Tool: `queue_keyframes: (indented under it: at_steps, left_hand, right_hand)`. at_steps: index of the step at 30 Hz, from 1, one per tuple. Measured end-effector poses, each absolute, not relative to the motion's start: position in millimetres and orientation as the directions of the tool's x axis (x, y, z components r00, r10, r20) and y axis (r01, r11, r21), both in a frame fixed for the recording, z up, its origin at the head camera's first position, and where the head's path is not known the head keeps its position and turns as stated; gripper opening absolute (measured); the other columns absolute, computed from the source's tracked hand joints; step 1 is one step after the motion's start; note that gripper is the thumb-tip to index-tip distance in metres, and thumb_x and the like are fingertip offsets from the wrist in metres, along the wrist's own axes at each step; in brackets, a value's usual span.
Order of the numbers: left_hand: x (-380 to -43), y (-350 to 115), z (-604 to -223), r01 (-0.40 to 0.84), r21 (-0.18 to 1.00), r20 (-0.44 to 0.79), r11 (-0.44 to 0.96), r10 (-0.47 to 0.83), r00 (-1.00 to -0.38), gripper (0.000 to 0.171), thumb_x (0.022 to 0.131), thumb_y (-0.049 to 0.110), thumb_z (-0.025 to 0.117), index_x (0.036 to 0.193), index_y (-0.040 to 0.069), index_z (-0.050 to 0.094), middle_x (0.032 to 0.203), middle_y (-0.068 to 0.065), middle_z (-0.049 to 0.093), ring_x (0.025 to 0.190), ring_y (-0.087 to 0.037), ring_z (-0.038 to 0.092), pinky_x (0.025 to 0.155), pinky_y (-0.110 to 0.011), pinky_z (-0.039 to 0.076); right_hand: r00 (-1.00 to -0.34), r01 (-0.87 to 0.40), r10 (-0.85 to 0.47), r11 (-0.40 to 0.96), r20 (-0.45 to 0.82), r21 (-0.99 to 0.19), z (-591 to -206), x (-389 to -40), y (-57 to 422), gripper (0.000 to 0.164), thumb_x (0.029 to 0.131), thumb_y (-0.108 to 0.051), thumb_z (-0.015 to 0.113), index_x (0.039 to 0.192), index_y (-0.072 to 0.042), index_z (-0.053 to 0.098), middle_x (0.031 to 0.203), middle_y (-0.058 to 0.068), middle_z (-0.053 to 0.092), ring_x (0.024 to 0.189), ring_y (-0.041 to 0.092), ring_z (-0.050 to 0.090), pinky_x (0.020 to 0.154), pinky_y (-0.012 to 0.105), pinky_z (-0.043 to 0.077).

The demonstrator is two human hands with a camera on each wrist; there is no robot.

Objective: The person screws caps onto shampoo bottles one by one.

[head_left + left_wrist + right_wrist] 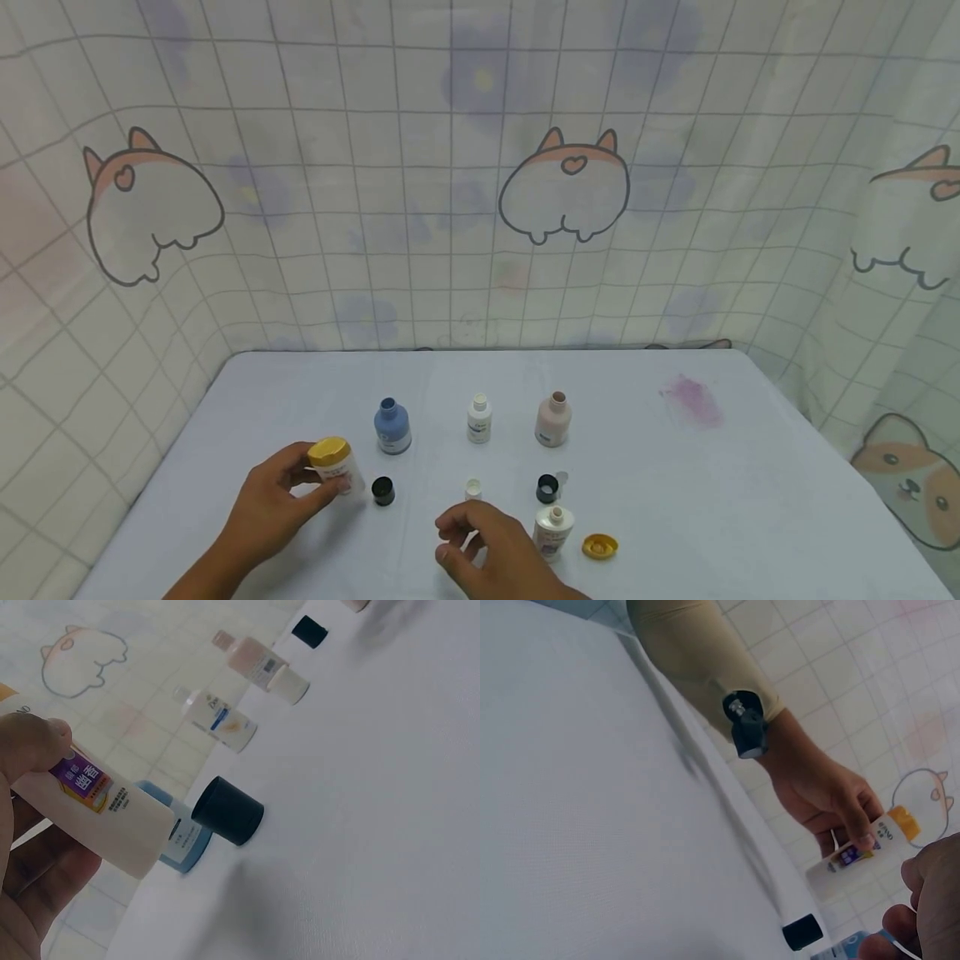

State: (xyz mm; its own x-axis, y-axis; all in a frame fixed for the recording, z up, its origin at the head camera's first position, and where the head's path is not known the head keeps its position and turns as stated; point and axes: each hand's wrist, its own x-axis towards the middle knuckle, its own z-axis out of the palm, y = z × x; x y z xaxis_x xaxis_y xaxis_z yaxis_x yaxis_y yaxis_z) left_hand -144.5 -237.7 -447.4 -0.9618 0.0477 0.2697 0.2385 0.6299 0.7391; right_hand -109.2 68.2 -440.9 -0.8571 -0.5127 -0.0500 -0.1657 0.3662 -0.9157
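My left hand (264,506) grips a white bottle with a yellow cap (347,477), lifted above the table and tilted. Its purple and orange label (84,778) faces the left wrist camera, with the thumb pressed beside it. My right hand (501,557) hovers over the near part of the table, fingers loosely bent and nothing visible between them. Just behind that hand, to its right, stands an uncapped white bottle (552,533); a yellow cap (600,547) lies to the bottle's right. A black cap (382,491) sits close to the held bottle.
Along the back stand an uncapped blue bottle (393,430), a small white bottle (479,421) and a pink bottle (553,422). In front of them lie a white cap (472,489) and another black cap (547,488). A pink stain (693,402) marks the white table (750,517).
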Motion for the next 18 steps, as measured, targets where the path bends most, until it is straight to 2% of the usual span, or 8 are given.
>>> queue_keyframes:
  at_steps: [7,12,18]
  left_hand:
    - [-148.0,-244.0,-449.3,0.208,0.728,0.271,0.654,0.004,-0.963,0.054,0.075,0.047,0.075,0.117,0.018,0.057,0.109,0.007,0.06,0.09,-0.009,0.062,0.078,-0.034,0.055]
    - [-151.4,-247.8,-450.7,0.204,0.726,0.281,0.657,-0.013,-0.96,0.053,0.076,0.045,0.075,0.117,0.017,0.057,0.109,0.006,0.06,0.089,-0.009,0.062,0.077,-0.03,0.055]
    - [-153.4,-251.8,-452.0,0.168,0.724,0.269,0.668,-0.049,-0.962,0.054,0.076,0.047,0.074,0.117,0.016,0.057,0.11,0.005,0.06,0.089,-0.011,0.063,0.076,-0.034,0.055]
  right_hand:
    - [-0.855,-0.17,-0.517,0.362,-0.045,-0.916,-440.3,-108.6,69.8,0.025,0.091,-0.036,0.061,0.112,-0.023,0.058,0.1,-0.01,0.059,0.088,0.005,0.055,0.078,0.022,0.05]
    - [-0.857,-0.163,-0.512,0.366,-0.052,-0.916,-439.5,-107.8,69.6,0.025,0.09,-0.035,0.062,0.111,-0.022,0.058,0.097,-0.013,0.058,0.085,0.006,0.055,0.077,0.022,0.05]
    - [-0.857,-0.149,-0.511,0.367,-0.065,-0.918,-438.5,-107.2,69.4,0.026,0.09,-0.036,0.063,0.111,-0.021,0.058,0.095,-0.015,0.057,0.083,0.007,0.055,0.076,0.022,0.051]
